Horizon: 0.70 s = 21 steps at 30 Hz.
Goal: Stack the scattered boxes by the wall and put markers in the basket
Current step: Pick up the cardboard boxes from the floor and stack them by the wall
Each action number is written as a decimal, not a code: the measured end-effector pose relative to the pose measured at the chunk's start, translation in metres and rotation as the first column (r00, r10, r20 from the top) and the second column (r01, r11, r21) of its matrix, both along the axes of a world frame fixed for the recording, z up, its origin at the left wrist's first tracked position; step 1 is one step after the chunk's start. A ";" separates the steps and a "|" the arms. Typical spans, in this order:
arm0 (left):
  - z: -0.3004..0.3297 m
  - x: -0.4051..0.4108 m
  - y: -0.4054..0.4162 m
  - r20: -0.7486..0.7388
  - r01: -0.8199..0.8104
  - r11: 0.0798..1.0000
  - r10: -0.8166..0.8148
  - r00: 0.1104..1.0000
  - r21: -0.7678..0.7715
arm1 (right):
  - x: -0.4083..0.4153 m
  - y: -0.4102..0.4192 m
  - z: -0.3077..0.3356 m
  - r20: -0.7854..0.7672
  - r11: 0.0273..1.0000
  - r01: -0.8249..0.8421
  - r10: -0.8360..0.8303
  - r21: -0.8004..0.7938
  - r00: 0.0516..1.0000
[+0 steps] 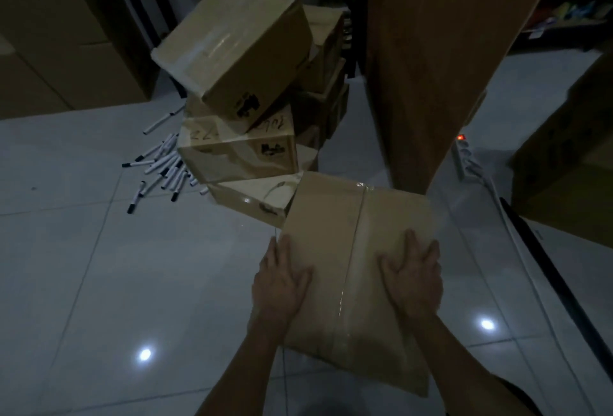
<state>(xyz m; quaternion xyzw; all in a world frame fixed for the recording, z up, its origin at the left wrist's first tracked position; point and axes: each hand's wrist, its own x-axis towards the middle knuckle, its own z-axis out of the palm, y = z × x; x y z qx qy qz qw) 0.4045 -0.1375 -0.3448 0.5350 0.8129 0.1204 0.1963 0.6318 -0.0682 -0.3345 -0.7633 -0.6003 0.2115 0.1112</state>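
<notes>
A taped cardboard box (351,250) is in front of me, over the tiled floor. My left hand (280,278) lies on its left edge and my right hand (414,278) on its right edge, fingers wrapped over the sides. Beyond it a rough pile of cardboard boxes (238,150) leans together, the top box (235,47) tilted. Several white markers with black caps (162,163) lie scattered on the floor left of the pile. No basket is in view.
A tall wooden panel (441,51) rises right of the pile. A power strip with a red light (464,153) and its cable lie on the floor at right. Large cartons (49,34) stand at the far left, another carton (570,163) at right. The room is dim.
</notes>
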 end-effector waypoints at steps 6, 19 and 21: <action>-0.026 -0.001 -0.003 -0.097 -0.108 0.982 0.124 0.988 0.156 | -0.013 0.028 -0.036 0.067 0.990 -0.067 0.059 0.126 0.996; -0.035 -0.020 0.004 0.214 -0.266 0.943 0.222 0.951 0.202 | 0.015 0.094 -0.041 -0.448 0.976 -0.214 0.205 0.030 0.870; -0.034 -0.042 0.034 0.351 -0.206 0.956 0.124 0.928 0.208 | 0.018 0.105 -0.043 -0.552 0.972 -0.231 0.213 0.038 0.807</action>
